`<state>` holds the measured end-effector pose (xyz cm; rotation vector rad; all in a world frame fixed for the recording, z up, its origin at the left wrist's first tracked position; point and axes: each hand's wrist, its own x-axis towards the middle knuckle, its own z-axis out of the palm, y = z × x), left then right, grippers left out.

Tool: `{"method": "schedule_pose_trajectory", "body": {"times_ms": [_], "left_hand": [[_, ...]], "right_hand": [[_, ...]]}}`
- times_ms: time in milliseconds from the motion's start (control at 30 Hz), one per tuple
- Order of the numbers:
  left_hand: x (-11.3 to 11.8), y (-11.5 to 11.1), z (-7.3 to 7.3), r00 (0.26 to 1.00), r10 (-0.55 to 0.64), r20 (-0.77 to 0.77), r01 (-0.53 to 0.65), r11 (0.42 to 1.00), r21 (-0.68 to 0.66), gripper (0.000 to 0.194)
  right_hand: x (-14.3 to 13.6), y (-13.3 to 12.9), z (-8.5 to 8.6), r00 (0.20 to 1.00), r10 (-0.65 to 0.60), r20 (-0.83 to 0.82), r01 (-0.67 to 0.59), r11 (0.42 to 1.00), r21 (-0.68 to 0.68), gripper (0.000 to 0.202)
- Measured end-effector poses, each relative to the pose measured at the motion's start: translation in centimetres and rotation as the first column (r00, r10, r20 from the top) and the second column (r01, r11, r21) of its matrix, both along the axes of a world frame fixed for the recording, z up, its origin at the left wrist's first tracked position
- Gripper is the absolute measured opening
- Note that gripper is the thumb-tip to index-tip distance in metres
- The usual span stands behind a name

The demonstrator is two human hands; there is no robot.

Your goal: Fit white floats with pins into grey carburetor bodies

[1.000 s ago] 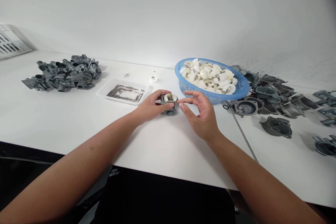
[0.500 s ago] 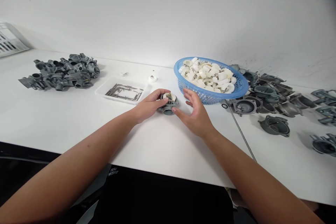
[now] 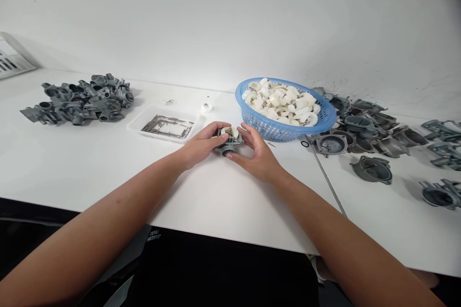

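Observation:
A grey metal carburetor body (image 3: 229, 150) sits upright on the white table in front of me, with a white plastic float (image 3: 235, 132) and a small brass part on its top. My left hand (image 3: 198, 149) grips its left side, thumb over the top at the float. From the right, my right hand (image 3: 262, 158) closes round the body, its thumb low at the front bore and its fingers at the far side. Parts of the body are hidden behind the fingers.
Thin grey pins lie in a white tray (image 3: 134, 128). One white float (image 3: 206, 107) stands behind it. A blue basket (image 3: 326, 127) holds many white floats. Carburetor bodies (image 3: 77, 100) are piled left; grey bowls (image 3: 372, 169) lie right, near a black ring (image 3: 304, 144) and small brass piece (image 3: 272, 144).
My right hand has moved in from beside the carburetor body and closed on its right side. My left hand keeps its grip. The view has shifted slightly.

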<state>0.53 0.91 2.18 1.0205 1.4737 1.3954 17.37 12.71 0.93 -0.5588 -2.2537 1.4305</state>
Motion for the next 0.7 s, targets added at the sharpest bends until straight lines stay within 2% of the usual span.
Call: {"method": "schedule_pose_trajectory", "body": {"times_ms": [100, 267, 433, 700], "left_hand": [[0.10, -0.14, 0.19, 0.999, -0.036, -0.007, 0.036, 0.999, 0.011, 0.043], [0.39, -0.31, 0.65, 0.996, -0.094, 0.007, 0.094, 0.995, 0.025, 0.043], [0.19, -0.38, 0.28, 0.987, -0.131, -0.091, 0.133, 0.991, 0.023, 0.046], [0.16, -0.46, 0.42, 0.983, -0.129, -0.130, 0.133, 0.991, 0.020, 0.044]], "right_hand": [[0.02, 0.10, -0.05, 1.000, 0.027, 0.004, -0.027, 1.000, 0.004, 0.098], [0.14, 0.45, -0.13, 0.999, 0.039, 0.017, -0.040, 0.999, 0.025, 0.092], [0.21, 0.43, 0.16, 1.000, 0.002, 0.021, -0.002, 0.999, 0.035, 0.091], [0.18, 0.13, 0.72, 1.000, -0.007, -0.009, 0.007, 0.999, 0.041, 0.081]]}}
